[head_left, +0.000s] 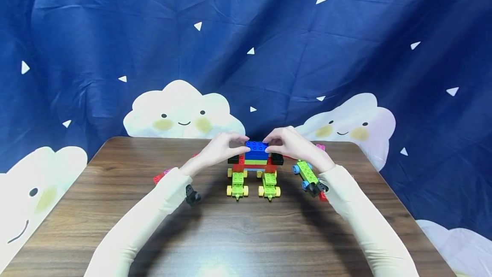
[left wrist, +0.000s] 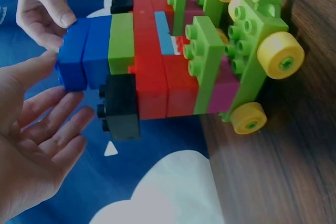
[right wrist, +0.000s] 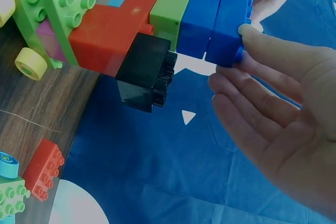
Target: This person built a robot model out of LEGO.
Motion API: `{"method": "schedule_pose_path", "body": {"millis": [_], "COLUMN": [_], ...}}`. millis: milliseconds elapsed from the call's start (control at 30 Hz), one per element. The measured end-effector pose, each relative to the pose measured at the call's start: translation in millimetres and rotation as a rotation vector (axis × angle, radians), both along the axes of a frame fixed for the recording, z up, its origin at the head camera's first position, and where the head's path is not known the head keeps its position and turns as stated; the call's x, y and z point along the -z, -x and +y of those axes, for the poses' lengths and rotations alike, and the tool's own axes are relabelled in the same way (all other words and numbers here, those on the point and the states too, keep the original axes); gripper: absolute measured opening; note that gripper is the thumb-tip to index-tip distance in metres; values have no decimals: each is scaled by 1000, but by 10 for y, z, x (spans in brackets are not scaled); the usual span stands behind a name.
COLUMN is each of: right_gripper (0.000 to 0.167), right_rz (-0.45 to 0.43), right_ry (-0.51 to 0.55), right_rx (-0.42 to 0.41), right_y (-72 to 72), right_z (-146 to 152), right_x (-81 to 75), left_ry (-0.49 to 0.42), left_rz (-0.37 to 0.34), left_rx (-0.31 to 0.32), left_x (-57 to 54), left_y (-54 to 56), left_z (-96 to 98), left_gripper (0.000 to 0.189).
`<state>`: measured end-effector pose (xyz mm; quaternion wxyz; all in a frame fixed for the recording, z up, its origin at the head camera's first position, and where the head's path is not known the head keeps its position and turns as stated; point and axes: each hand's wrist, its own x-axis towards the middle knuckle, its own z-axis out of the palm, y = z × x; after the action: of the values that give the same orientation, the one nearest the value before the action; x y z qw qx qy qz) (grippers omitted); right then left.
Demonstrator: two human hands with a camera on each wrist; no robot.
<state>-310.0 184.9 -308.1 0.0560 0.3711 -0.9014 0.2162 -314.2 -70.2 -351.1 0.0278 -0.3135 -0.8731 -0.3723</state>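
A toy-brick structure stands on the table, with two blue bricks stacked on top. At its left end my left hand pinches the uppermost blue brick between thumb and fingers. My right hand pinches the other end of that brick. Beneath the blue pair comes a lime green brick, then red bricks. A black brick juts out on each side, studs upward. Two green wheeled bases with yellow wheels carry everything.
Right of the structure is a green car base with blue wheels. A black piece lies by the left sleeve, and a red brick beyond it. Another red brick sits near the table edge. A blue cloth hangs behind.
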Motion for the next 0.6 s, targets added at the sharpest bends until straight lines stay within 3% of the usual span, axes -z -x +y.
{"method": "schedule_pose_path", "body": {"millis": [600], "right_gripper": [26], "right_rz": [-38], "right_ry": [-58], "right_rx": [3], "right_y": [-31], "right_z": [-43], "right_x": [-80], "left_ry": [-19], "left_rz": [-36], "left_rx": [-14], "left_x": [-19], "left_y": [-15], "left_z": [78], "left_gripper": [35]}}
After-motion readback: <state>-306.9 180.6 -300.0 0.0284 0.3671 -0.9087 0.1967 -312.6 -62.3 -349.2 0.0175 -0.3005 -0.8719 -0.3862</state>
